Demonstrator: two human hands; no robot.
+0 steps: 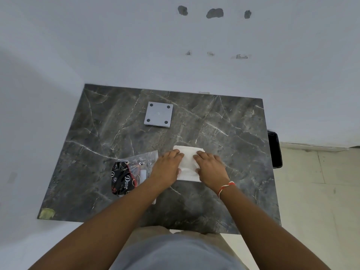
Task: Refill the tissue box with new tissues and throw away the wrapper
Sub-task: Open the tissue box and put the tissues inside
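The word "Dove" is showing in white script on the dark, red-patterned end of the wrapper [130, 173], which is lying crumpled on the near left part of the table [224, 117]; the rest of it is clear, glossy plastic, and smaller marks on it are too small to read. Just right of it, a white stack of tissues [188, 162] is resting flat near the table's middle, soft and rectangular. The left hand [168, 168] is pressing down on the stack's left edge with fingers spread flat, and the right hand [210, 169] is doing the same on the right edge, so both are holding the tissues between them. A red and white thread band [226, 187] is circling the right wrist. Farther back, well apart from the hands, the grey square tissue box [159, 117] is sitting bottom up, showing four dark round feet. The table top is dark grey marble with pale veins. A black bin [275, 150] is standing at the table's right edge, partly hidden by it.
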